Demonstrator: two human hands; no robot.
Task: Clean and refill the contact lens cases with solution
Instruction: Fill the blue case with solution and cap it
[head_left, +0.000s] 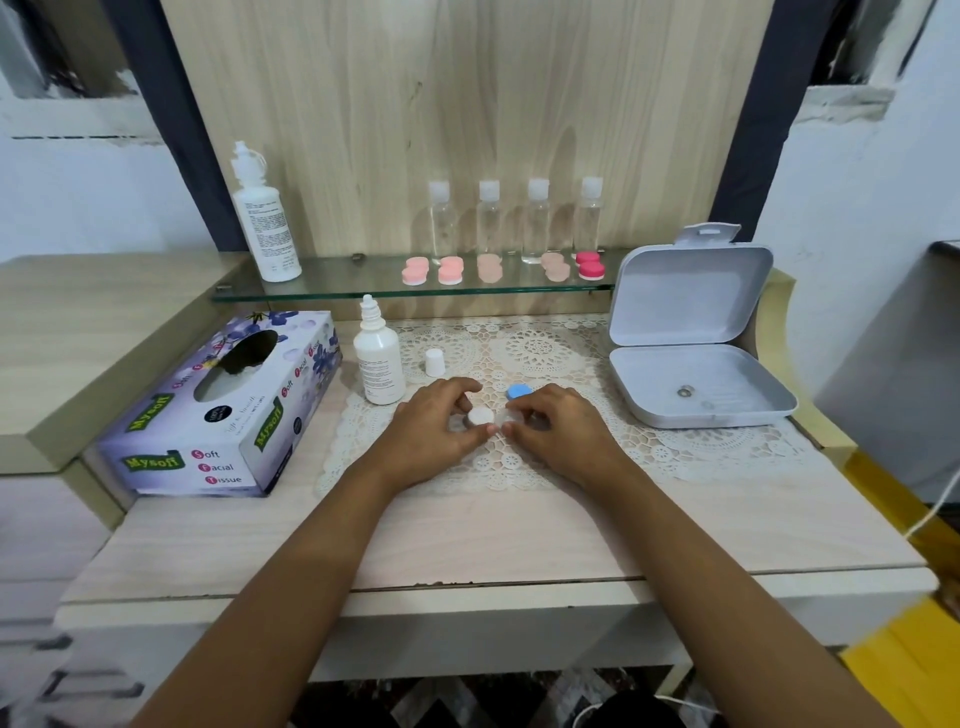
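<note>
Pinching the lens case (503, 417) mid-mat, the left hand (434, 423) grips its white cap (480, 415) and the right hand (558, 426) its clear end. A tissue box (218, 410) holding tissue crowds the left edge. An uncapped bottle (379, 364) stands just beside the left hand, and a blue cap (517, 391) lies behind the fingers. At right, an open box (727, 387) holds a small ring (685, 391).

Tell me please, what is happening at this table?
A person works on a lens case on the lace mat. The left hand pinches its white cap; the right hand holds the other end. The blue cap lies off, just behind the hands. The small bottle stands open, its lid beside it. More cases sit on the glass shelf.
</note>
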